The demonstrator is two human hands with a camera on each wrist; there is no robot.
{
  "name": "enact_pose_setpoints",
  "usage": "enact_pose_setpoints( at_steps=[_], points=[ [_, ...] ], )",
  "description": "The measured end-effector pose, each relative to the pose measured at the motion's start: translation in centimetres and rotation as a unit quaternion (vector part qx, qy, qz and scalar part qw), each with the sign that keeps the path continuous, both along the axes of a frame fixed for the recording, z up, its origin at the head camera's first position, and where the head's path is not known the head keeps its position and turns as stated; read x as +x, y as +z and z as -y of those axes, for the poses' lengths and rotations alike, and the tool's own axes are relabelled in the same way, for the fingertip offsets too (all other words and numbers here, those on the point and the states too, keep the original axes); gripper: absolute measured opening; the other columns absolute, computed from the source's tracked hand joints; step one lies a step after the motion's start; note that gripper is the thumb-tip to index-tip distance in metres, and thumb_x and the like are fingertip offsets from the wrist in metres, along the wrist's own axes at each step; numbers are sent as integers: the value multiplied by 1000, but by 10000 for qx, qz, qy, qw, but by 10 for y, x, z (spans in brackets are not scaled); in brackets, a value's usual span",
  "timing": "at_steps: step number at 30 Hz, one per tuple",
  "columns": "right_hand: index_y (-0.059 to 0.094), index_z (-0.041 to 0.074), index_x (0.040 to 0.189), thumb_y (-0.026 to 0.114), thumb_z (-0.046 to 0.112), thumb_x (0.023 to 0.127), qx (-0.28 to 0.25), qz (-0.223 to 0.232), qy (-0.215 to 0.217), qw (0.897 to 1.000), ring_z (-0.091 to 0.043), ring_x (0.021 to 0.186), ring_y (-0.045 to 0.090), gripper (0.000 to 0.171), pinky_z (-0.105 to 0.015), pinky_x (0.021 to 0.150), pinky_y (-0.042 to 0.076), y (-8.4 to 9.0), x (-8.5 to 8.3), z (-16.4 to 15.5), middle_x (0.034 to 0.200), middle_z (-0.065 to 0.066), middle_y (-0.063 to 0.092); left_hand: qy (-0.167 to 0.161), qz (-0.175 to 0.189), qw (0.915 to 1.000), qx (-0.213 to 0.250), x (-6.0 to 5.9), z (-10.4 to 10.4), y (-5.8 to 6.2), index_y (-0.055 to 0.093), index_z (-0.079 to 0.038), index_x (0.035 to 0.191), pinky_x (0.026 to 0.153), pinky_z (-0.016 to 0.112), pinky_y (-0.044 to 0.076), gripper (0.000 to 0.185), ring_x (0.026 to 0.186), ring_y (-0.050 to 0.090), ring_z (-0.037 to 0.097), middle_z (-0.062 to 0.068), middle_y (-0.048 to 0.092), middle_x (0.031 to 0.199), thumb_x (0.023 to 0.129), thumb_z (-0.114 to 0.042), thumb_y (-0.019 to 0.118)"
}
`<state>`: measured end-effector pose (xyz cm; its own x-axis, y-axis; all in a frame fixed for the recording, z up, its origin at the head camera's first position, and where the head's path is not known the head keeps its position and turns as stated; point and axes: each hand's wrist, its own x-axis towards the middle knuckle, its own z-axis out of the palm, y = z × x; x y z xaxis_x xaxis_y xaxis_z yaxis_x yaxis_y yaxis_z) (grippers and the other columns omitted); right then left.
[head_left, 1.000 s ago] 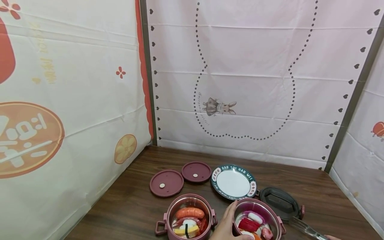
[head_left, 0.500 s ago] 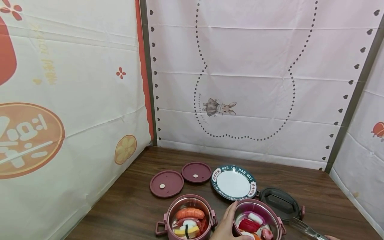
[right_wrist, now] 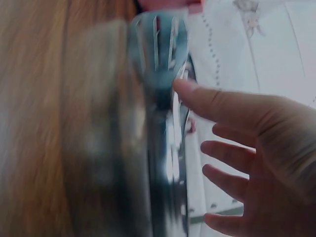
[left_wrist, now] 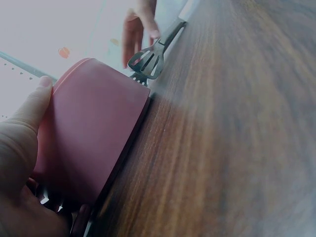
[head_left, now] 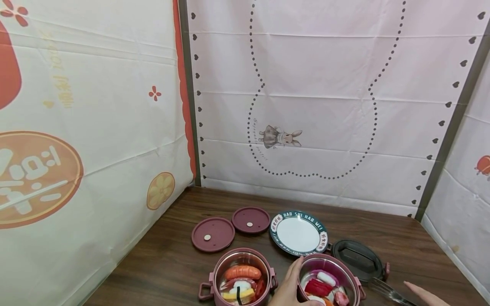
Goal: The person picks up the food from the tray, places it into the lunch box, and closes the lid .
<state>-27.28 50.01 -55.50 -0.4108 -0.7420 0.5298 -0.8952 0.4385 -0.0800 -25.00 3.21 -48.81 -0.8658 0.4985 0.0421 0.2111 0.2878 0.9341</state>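
My left hand (head_left: 287,293) grips the left side of a pink pot (head_left: 325,256), fingers at its rim. In the left wrist view that pot (left_wrist: 94,128) fills the left half, with the hand (left_wrist: 17,158) round its wall. Inside lie a red piece of toy food (head_left: 317,287), a white one (head_left: 326,278) and a pink one (head_left: 340,297). Metal serving tongs (head_left: 388,291) with a slotted head lie right of the pot, by the black lid (head_left: 356,257). My right hand (head_left: 425,294) is beside them, fingers spread; in its wrist view the thumb overlaps the tongs (right_wrist: 165,123).
Left of the held pot stands a second pink pot (head_left: 229,253) holding a toy sausage (head_left: 242,271) and a yellow piece with a black band (head_left: 229,295). Behind are two maroon lids (head_left: 220,240) and a green-rimmed plate (head_left: 281,244). Printed cloth walls (head_left: 325,63) enclose the wooden table (head_left: 164,255).
My right hand has come further into view from the lower right edge, its fingers now extended above the tongs' handle. The left hand, pots and plate have stayed put.
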Motion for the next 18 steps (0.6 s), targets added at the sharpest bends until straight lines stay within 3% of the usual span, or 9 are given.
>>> enact_pose_setpoints(
  at_steps=[1,4,6,9,12,14,16,18],
  points=[
    [-3,40,157,42,12,105,-169,480,92,9987,26,136,12,75,5,95,16,1,0,0,159,34,7,-2,-25,10000,1,0,0,0,22,-18,158,112,61,35,100,145,32,35,15,26,162,81,-40,82],
    [8,22,161,43,29,106,-334,616,69,9975,18,143,15,65,2,100,20,-4,-10,0,163,27,10,1,-61,10000,-17,1,0,0,22,-17,159,113,60,35,100,145,32,35,15,26,162,82,-40,82],
    [17,3,159,48,40,104,-441,664,227,9966,11,147,17,73,-1,104,22,-5,-17,2,166,17,13,3,-88,10000,-17,1,0,0,22,-17,159,113,60,35,100,145,32,35,15,26,162,82,-39,82],
    [20,-13,153,61,44,96,-596,726,294,9951,3,150,18,90,-4,108,22,1,-20,17,168,4,16,-3,-103,9999,-14,1,0,0,22,-17,159,112,60,36,100,145,32,36,15,26,162,82,-39,82],
    [18,-10,154,70,44,90,-814,963,181,9919,2,151,16,98,-3,107,21,14,-14,44,168,-6,19,-18,-24,10000,-20,0,1,0,22,-18,158,113,60,36,100,145,32,35,14,26,162,82,-43,81],
    [15,-5,156,62,51,94,-1010,1188,134,9877,1,152,13,96,-4,110,11,21,-8,65,168,-7,17,-29,32,10000,-15,-1,1,0,22,-19,158,113,60,35,100,145,33,34,14,26,162,82,-45,81],
    [12,-6,156,50,61,96,-1282,1441,172,9811,2,152,9,97,-20,120,-12,24,-5,85,168,-5,15,-30,78,10000,-7,-1,1,0,23,-20,158,112,61,35,100,145,33,34,13,27,161,81,-46,81],
    [10,-4,157,44,66,96,-1370,1735,139,9751,6,150,7,99,-17,116,-15,21,-7,96,169,2,11,-27,93,10000,-2,-2,1,-1,23,-21,158,112,61,35,100,145,33,34,13,27,161,81,-46,81]
  ],
)
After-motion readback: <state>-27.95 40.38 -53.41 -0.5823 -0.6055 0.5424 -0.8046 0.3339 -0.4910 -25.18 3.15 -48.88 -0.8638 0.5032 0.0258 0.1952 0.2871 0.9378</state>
